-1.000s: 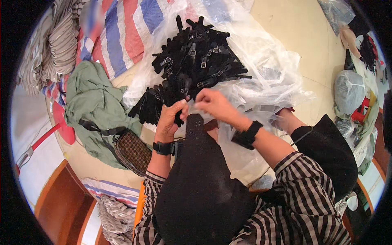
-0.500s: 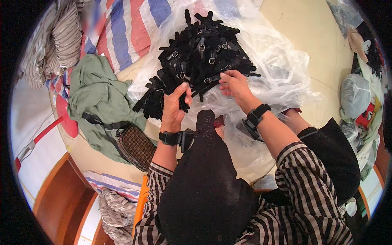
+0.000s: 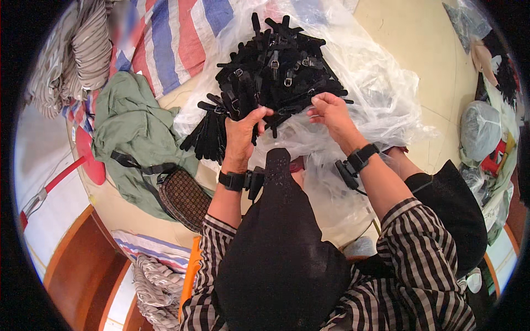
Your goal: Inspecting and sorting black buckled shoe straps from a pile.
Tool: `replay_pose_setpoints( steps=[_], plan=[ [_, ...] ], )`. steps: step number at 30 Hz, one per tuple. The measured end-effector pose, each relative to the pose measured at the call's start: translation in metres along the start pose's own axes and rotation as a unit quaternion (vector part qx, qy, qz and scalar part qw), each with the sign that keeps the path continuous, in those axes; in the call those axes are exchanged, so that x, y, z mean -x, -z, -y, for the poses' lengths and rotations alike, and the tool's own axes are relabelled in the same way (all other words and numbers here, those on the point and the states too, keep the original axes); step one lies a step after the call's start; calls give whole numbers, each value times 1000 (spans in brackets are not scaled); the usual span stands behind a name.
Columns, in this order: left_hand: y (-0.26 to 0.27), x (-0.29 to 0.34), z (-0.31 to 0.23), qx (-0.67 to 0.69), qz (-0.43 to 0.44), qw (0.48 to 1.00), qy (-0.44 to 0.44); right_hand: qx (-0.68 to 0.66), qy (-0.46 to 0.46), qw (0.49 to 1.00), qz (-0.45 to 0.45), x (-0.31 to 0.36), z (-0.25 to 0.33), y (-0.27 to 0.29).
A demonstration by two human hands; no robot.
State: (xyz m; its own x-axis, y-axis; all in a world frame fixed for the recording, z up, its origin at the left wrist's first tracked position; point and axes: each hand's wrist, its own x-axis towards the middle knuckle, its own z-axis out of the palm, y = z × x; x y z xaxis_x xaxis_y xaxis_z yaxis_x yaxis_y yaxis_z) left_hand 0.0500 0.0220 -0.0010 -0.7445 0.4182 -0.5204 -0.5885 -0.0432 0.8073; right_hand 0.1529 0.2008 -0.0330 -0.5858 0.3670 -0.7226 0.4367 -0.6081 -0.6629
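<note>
A heap of black straps with silver buckles (image 3: 287,60) lies in front of me on a sheet of clear plastic (image 3: 381,83). My left hand (image 3: 242,135) is closed around a bunch of these black straps (image 3: 207,129) at the heap's near left side; their ends fan out past the hand to the left. Near the heap's right edge, my right hand (image 3: 334,118) hovers with thumb and fingers bent together in a pinch. Whatever is between those fingertips, if anything, is too small to make out.
Left of the plastic lie a green cloth (image 3: 130,121) and a brown patterned pouch (image 3: 185,198). Red, white and blue striped sheeting (image 3: 176,38) spreads behind, beside bundled grey-beige fabric (image 3: 91,49). Plastic-wrapped items (image 3: 480,129) line the right side. My dark-clad knee (image 3: 276,237) rises between my arms.
My right hand has moved slightly right, away from the heap. My left hand has turned a little, its thumb now pointing right over the straps.
</note>
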Motion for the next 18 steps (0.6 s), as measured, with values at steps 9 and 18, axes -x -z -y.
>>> replay_pose_setpoints(
  steps=[9,18],
  plan=[
    [-12,-11,5,-30,60,998,-21,8,22,999,40,5,21,24],
    [-23,-19,-3,-32,85,995,-49,-11,59,998,29,7,45,37]
  ],
)
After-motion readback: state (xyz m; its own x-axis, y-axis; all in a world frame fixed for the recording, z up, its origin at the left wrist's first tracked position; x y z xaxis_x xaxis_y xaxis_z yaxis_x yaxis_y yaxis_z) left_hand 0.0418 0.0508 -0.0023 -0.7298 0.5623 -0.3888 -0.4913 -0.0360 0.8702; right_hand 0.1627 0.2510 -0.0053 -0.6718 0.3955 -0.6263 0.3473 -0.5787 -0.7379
